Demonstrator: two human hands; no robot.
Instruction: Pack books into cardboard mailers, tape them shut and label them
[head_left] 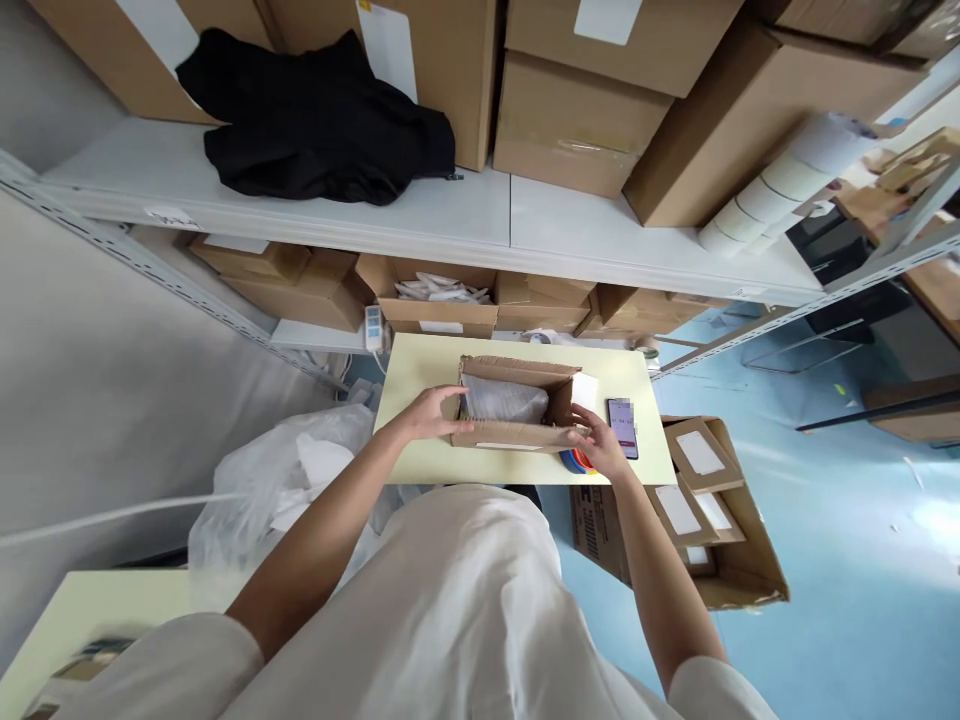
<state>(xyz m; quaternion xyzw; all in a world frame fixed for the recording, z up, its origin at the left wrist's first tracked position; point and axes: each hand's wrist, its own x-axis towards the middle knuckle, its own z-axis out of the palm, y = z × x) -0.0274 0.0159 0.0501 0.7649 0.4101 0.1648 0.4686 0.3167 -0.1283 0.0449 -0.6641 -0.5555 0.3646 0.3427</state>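
Observation:
An open-topped cardboard box (517,437) stands on a pale yellow table (420,350) in front of me. Inside it lies something wrapped in clear plastic (506,400); what the wrapping covers cannot be made out. My left hand (433,412) grips the box's left end, thumb and fingers spread along its walls. At the right end, my right hand (596,440) holds the near corner. Partly under that hand is a round blue, red and yellow item (576,462), perhaps tape rolls. A phone (622,428) with a lit screen lies just to the right.
Above the table runs a grey shelf (480,215) bearing cartons, a black garment (322,125) and white rolls (780,190). A carton of flat boxes (750,570) stands on the floor to the right. Clear plastic bags (240,490) bulge at the left.

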